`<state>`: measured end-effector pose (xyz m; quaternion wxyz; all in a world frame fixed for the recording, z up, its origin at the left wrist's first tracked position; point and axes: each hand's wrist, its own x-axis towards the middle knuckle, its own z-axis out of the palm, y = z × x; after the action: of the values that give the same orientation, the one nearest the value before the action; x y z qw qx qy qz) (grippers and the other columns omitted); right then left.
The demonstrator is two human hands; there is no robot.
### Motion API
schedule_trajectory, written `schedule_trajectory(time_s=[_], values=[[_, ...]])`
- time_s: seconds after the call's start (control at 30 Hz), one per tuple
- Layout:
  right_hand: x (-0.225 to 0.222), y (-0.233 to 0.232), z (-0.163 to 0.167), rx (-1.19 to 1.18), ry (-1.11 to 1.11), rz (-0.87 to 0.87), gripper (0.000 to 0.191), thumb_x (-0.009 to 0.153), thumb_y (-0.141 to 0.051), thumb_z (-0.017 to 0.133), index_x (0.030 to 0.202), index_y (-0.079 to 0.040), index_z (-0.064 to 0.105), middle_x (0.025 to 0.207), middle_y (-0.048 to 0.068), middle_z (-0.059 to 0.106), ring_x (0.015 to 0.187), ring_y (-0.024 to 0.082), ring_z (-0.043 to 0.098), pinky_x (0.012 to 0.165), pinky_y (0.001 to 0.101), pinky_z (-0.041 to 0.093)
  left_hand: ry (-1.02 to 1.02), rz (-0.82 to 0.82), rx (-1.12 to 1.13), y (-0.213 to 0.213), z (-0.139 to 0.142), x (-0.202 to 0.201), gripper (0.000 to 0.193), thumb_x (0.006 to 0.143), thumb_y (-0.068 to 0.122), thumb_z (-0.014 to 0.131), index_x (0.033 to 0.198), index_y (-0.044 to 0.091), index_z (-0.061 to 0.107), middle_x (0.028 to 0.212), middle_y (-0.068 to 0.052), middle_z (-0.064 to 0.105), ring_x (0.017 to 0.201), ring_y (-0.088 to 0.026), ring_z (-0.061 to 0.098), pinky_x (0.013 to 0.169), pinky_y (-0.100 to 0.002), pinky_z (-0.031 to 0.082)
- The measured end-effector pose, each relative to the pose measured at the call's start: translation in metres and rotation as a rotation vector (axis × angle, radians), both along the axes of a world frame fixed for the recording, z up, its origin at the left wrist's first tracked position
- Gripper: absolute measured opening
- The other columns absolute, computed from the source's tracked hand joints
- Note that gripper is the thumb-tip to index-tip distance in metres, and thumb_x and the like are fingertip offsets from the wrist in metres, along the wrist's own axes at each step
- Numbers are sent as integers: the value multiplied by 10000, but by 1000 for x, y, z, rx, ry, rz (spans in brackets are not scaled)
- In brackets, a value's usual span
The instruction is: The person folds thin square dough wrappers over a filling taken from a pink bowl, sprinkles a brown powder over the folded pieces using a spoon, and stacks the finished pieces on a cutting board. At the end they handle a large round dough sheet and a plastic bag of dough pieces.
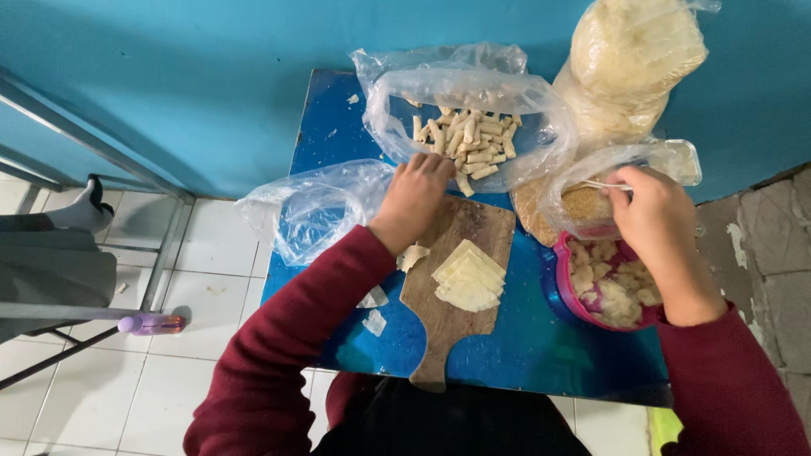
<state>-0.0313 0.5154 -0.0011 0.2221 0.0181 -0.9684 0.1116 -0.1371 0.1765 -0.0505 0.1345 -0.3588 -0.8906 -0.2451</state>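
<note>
Blue table (524,338) stands against a turquoise wall (211,76), white floor tiles (152,388) below.

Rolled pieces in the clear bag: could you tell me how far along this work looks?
Done: many rolled pieces lie in the clear bag. In hand: left hand at the bag's mouth, right hand over the crumb bag. Left: stacked wrappers on the cutting board, filling in the pink bowl.

Left hand's (414,198) fingertips disappear into the open bag of rolled sticks (469,139), so no telling what they're pinching. Right hand (655,211) covers part of the crumb bag (583,203). The big bag of white stuff (634,59) gets cut off at the top edge.
</note>
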Motion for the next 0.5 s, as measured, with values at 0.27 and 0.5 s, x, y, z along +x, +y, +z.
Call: schedule_trajectory(time_s=[0.27, 0.5], values=[[-6, -20, 9, -224, -31, 127, 137, 1006, -114, 669, 1116, -81, 744, 968, 141, 743, 859, 331, 732, 725, 379, 558, 220, 107, -356, 24, 10, -23, 128, 892, 150, 652, 1006, 123, 701, 998, -67, 701, 956, -242, 680, 850, -416, 495], [1, -11, 8, -229, 32, 49, 144, 1035, -134, 671, 1120, -67, 765, 996, 191, 717, 901, 355, 728, 757, 397, 562, 183, 278, 329, 48, 71, -91, 133, 924, 228, 686, 869, 107, 688, 866, -74, 709, 839, -321, 682, 742, -481, 484]])
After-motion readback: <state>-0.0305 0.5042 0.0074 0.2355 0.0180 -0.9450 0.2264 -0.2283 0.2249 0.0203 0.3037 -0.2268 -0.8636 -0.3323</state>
